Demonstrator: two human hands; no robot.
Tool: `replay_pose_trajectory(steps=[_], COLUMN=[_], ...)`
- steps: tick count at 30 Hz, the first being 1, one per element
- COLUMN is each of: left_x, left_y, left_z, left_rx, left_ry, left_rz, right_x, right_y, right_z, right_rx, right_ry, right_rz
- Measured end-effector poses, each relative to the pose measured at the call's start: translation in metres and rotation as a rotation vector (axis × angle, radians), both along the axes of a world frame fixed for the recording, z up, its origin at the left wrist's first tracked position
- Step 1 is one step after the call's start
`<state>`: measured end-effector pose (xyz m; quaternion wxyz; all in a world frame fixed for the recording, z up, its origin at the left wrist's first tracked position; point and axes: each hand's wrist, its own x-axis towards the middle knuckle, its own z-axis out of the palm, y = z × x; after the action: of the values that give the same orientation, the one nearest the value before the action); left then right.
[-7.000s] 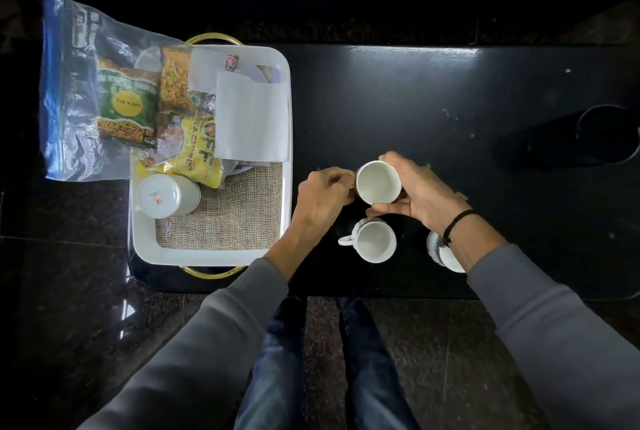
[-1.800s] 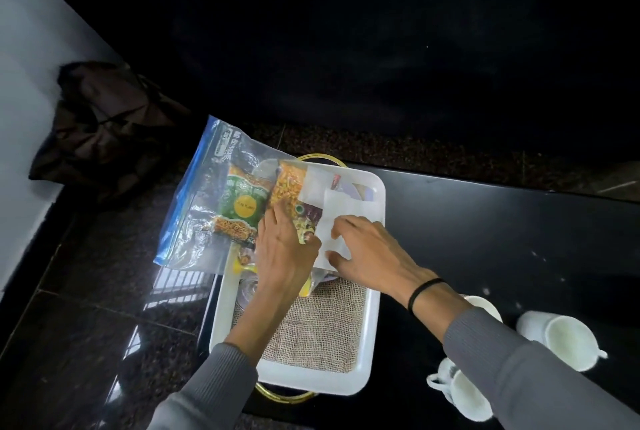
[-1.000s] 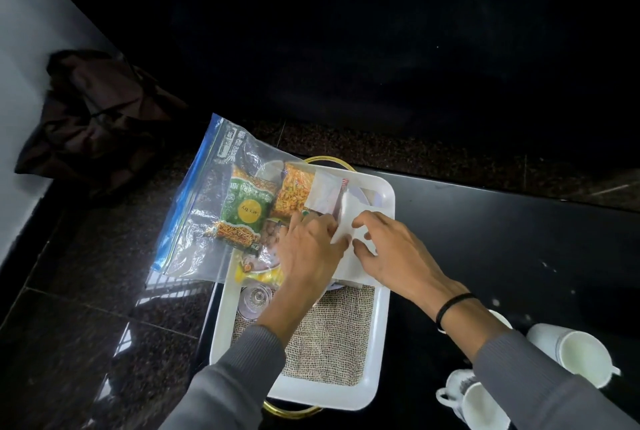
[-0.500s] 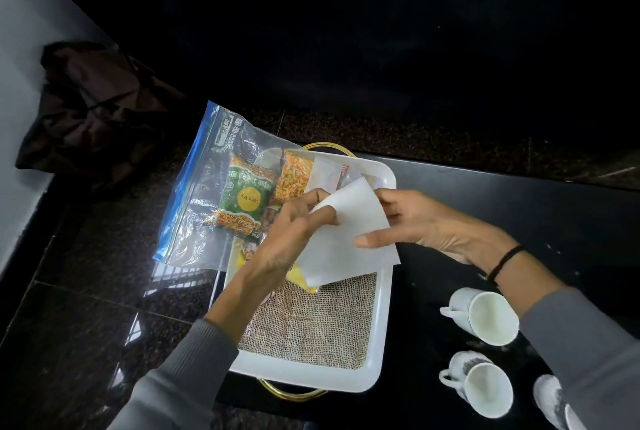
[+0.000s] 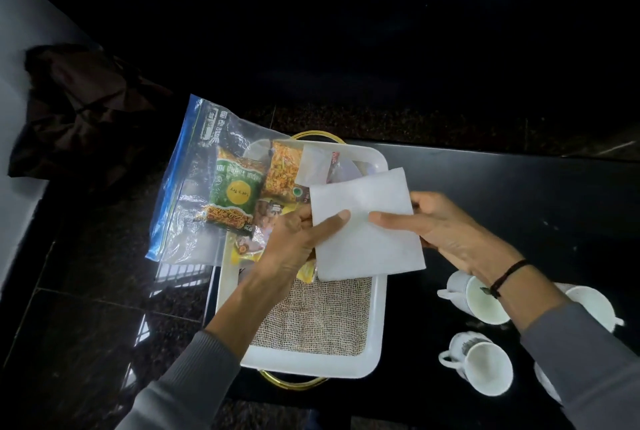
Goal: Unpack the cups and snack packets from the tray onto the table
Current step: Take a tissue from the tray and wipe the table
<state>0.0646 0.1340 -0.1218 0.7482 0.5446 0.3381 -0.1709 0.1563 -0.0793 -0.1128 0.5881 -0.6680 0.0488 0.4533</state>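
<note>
A white tray (image 5: 378, 318) with gold handles and a burlap liner sits on the black table (image 5: 502, 194). Both hands hold a white paper sheet (image 5: 367, 232) above the tray: my left hand (image 5: 298, 242) pinches its left edge, my right hand (image 5: 446, 228) its right edge. A clear zip bag (image 5: 194, 187) with a green snack packet (image 5: 233, 194) and an orange snack packet (image 5: 282, 173) hangs over the tray's far left corner. More packets lie under my left hand. Three white cups stand on the table to the right: one (image 5: 485, 365) near the tray, one (image 5: 462, 291) by my wrist, one (image 5: 595, 305) beyond my forearm.
A dark cloth bag (image 5: 83, 114) lies on the floor at the far left beside a pale wall. Dark polished floor tiles run left of the table. Another white paper piece (image 5: 313, 168) lies at the tray's far end.
Both hands have lifted the white sheet off the packets and carried it a little to the right. The cups went from tray to table several seconds ago.
</note>
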Motion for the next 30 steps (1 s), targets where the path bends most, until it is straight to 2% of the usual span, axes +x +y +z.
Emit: replay_pose_trajectory(steps=[5,11,24,30], left_x=[0.001,0.003,0.043,0.058], left_y=[-0.014,-0.039,-0.198,-0.265], left_z=[0.001,0.007,0.05,0.051], left_rx=[0.065,-0.005,0.057,0.202], left_ry=[0.059,-0.009,-0.086,-0.05], left_rz=[-0.089,-0.02,-0.27,-0.28], right_x=[-0.012,-0.02,-0.026,-0.033], right_y=[-0.016,-0.05,-0.22,-0.294], right_z=[-0.007,0.0,0.043,0.056], right_rx=[0.04,0.078,0.115,0.081], right_ry=[0.028,0.04,0.009,0.007], right_rz=[-0.142,-0.186,-0.463,-0.617])
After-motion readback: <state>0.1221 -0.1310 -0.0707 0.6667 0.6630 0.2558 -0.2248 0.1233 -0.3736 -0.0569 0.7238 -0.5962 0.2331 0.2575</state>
